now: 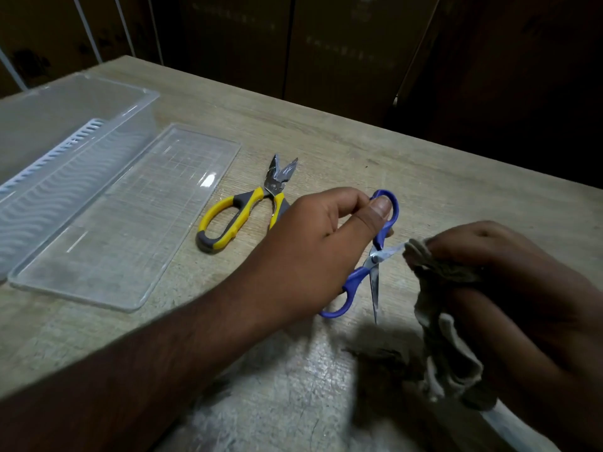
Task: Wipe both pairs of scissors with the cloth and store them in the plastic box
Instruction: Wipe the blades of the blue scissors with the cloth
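Holding the blue scissors [370, 256] above the wooden table [326, 141], the left hand [313, 252] has its thumb and fingers curled around the upper handle loop, while the lower loop sticks out under the palm. These scissors are spread open: one blade points down toward the table, and the other blade goes to the right, where its tip disappears into the cloth [443, 314]. The right hand [509, 282] grips this grey cloth, its fingers closed around the bunched fabric and around the blade tip inside it; the rest of the cloth hangs down below the fingers. Just to the left of the left hand's knuckles, the yellow scissors [241, 207] lie flat on the table with the blades a little open, pointing away from the person. Further left of these lies the clear lid [130, 223], flat on the table. Beside the lid, at the far left, stands the plastic box [65, 125], open, with a white slotted insert [49, 161] inside it.
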Demonstrator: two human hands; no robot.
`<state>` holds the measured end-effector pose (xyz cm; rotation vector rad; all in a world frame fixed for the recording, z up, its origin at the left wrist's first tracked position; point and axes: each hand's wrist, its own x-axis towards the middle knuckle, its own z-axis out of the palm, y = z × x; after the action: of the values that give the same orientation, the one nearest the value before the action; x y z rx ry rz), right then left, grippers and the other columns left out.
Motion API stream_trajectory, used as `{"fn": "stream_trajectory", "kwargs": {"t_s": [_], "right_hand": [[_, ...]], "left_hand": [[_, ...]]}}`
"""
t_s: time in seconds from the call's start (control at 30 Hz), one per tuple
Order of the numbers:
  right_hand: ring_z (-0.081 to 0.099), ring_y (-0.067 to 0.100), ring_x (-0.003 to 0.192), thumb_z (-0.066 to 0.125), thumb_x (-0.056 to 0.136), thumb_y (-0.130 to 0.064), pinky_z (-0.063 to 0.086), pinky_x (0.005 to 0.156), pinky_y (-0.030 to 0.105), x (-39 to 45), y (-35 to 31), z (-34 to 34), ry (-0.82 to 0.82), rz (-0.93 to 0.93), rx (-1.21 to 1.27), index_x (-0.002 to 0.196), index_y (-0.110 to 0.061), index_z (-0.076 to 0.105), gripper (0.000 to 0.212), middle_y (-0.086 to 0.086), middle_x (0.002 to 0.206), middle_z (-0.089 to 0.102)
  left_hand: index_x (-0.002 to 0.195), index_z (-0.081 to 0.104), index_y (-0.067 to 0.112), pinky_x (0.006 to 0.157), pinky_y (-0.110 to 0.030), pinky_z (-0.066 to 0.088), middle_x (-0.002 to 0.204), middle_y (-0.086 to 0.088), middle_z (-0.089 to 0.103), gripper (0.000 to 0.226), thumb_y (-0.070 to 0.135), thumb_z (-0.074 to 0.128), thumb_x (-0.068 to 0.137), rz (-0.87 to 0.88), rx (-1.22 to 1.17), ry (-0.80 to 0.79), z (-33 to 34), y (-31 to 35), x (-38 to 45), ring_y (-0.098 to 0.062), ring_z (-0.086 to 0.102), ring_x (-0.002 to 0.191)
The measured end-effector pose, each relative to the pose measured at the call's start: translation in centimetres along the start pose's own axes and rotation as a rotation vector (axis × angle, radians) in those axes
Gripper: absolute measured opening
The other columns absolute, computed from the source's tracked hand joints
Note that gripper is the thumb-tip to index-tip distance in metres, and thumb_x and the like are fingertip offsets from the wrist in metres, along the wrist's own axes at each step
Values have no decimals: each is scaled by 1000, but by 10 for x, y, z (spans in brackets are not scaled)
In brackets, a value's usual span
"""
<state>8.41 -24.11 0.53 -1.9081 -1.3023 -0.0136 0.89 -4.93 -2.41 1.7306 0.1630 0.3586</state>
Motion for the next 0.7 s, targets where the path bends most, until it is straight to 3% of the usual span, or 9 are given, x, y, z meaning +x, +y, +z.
{"fn": "stream_trajectory", "kwargs": {"t_s": [0.13,0.23,0.43,0.6,0.7], "right_hand": [[68,8,84,58,92,-31,50,64,22,-14,-6,7,93,-35,-113,110,-21,76,28,-11,99,66],[68,8,78,60,93,-29,49,61,23,-10,-6,10,113,-42,-173,108,-18,78,26,-6,94,68],[70,18,76,59,95,-23,50,59,35,-12,0,26,129,5,12,111,-21,79,24,-5,91,68],[70,13,77,62,98,-34,53,59,35,-13,-1,24,101,-133,-266,116,-25,78,26,-7,102,68],[70,18,76,68,94,-26,53,58,38,-14,0,22,103,-176,-347,115,-22,79,24,-5,103,68]], "left_hand": [[80,67,18,43,-27,28,51,-10,37,33,38,55,103,-27,-27,-13,0,2,-1,-15,29,40],[83,70,19,44,-30,28,51,-10,39,32,39,55,103,-4,13,-17,0,1,-1,-18,30,43],[92,72,19,41,-29,24,44,0,36,32,43,53,103,44,57,-8,1,1,-3,-15,28,39],[96,74,20,40,-25,22,43,3,32,32,44,54,102,18,82,-5,0,2,-4,-13,25,39],[97,75,20,41,-25,23,44,2,34,32,44,55,102,7,64,-19,-1,3,-4,-13,27,39]]}}
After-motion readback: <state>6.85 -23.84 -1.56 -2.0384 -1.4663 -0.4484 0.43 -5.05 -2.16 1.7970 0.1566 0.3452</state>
